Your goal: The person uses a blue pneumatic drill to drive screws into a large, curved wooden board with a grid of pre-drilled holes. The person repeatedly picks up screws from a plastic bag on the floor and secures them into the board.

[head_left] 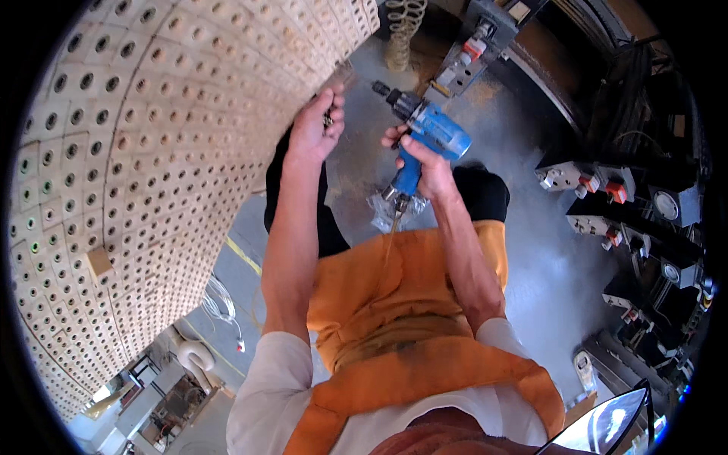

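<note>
My right hand [428, 163] grips a blue air-powered driver [441, 130] by its handle. The tool's dark nose points up and left, toward the wooden block wall, and a thin hose [397, 220] runs from the handle's base. My left hand [312, 129] is beside the wall's far right edge, its fingers curled around a small metal piece [327, 120], mostly hidden by the fingers. The wall of pale wooden blocks [189, 114] has rows of round holes. Many holes on its left side look dark-ringed; those nearer my left hand look plainer.
A loose wooden block [99, 263] is on the wall's lower left part. Clear plastic [383, 214] shows below the driver. A coiled hose [404, 34] hangs at the far side. Machine units with red-and-white parts [588, 182] line the right. A white cable [220, 299] is at lower left.
</note>
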The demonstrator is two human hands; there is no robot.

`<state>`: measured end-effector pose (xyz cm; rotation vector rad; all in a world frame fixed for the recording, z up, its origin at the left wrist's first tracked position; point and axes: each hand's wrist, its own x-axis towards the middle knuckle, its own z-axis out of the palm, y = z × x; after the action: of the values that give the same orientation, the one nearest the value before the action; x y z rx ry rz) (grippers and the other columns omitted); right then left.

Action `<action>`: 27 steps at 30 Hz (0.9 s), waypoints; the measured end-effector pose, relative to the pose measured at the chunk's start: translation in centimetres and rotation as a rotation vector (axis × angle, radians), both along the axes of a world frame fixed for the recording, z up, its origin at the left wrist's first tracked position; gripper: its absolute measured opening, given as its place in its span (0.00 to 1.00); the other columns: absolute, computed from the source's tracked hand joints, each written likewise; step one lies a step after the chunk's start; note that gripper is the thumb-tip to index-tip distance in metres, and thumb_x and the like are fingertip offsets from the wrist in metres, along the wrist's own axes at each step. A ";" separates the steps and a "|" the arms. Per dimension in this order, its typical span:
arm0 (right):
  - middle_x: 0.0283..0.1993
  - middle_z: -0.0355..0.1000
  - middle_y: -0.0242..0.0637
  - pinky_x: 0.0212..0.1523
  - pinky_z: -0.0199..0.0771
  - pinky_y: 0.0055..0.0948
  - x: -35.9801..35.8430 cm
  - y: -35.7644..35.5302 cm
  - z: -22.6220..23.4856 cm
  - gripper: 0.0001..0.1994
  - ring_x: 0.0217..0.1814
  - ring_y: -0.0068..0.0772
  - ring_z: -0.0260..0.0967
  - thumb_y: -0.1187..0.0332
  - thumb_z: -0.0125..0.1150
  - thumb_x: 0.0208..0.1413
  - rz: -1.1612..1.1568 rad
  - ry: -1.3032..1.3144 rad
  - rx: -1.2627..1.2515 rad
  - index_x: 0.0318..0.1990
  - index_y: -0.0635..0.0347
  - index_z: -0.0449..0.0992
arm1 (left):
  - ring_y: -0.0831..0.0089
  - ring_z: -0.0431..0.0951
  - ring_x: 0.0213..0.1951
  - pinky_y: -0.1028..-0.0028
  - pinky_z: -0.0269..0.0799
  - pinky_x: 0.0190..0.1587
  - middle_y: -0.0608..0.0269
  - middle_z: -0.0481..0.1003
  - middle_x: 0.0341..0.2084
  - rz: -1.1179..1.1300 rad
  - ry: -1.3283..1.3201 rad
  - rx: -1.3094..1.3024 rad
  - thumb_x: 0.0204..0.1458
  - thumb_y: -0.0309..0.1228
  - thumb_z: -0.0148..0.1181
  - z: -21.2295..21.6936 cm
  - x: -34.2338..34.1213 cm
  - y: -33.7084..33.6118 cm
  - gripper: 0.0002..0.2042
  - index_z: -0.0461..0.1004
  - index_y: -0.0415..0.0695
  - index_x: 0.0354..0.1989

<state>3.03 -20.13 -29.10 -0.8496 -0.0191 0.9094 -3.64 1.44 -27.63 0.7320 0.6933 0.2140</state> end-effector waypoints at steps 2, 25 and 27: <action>0.46 0.74 0.43 0.31 0.71 0.23 0.1 -1.0 0.0 0.13 0.48 0.37 0.74 0.71 0.60 0.55 0.016 -0.008 0.020 0.47 0.62 0.71 | 0.83 0.64 0.23 0.85 0.55 0.17 0.69 0.70 0.29 0.051 -0.006 -0.035 0.61 0.30 0.49 0.3 0.6 -0.2 0.09 0.71 0.41 0.46; 0.45 0.74 0.40 0.32 0.68 0.25 -3.6 -3.0 -0.4 0.13 0.48 0.34 0.74 0.70 0.61 0.54 0.046 0.093 -0.053 0.46 0.59 0.71 | 0.83 0.62 0.20 0.85 0.54 0.16 0.70 0.66 0.24 0.006 0.097 0.106 0.60 0.39 0.54 0.3 1.4 -1.4 0.12 0.72 0.41 0.39; 0.46 0.73 0.39 0.31 0.71 0.25 -4.0 -2.7 0.0 0.12 0.49 0.35 0.72 0.70 0.59 0.55 0.036 0.052 -0.079 0.47 0.59 0.70 | 0.83 0.63 0.21 0.85 0.54 0.16 0.70 0.65 0.24 0.018 0.082 0.131 0.60 0.39 0.54 0.3 1.9 -1.4 0.13 0.72 0.40 0.42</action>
<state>-0.93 -22.82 -29.08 -0.9009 0.0468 0.9712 -1.74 0.00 -27.31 0.8643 0.7692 0.2484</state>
